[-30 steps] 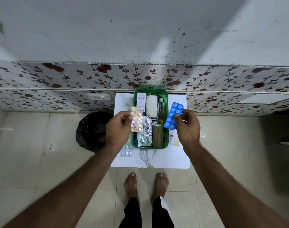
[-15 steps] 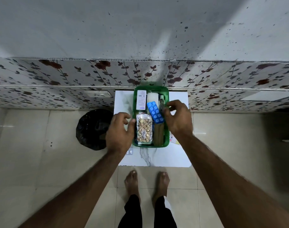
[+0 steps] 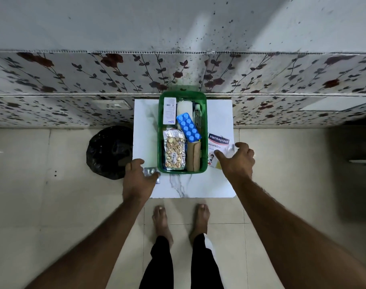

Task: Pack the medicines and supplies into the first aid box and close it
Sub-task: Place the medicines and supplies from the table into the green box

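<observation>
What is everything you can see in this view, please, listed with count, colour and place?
Plastic first aid box: one, green, open, on table's far middle.
Marble-patterned table top: one, white, against wall.
Round-pill blister strip: one, blue, inside box.
Gold-pill foil strip: one, silver, inside box, near left.
Bandage roll: one, tan, inside box, near right.
Carton: one, white, inside box, far left.
Hansaplast packet: one, white, on table right of box.
Small foil strip: one, silver, on table left of box.
Bag: one, black, floor left.
Left hand: on small foil strip.
Right hand: open, over packet.
Feet: two, bare, on floor.

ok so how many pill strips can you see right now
3: blue strip and gold strip in the green box; silver strip on the table under the left hand. More may be hidden.
</observation>
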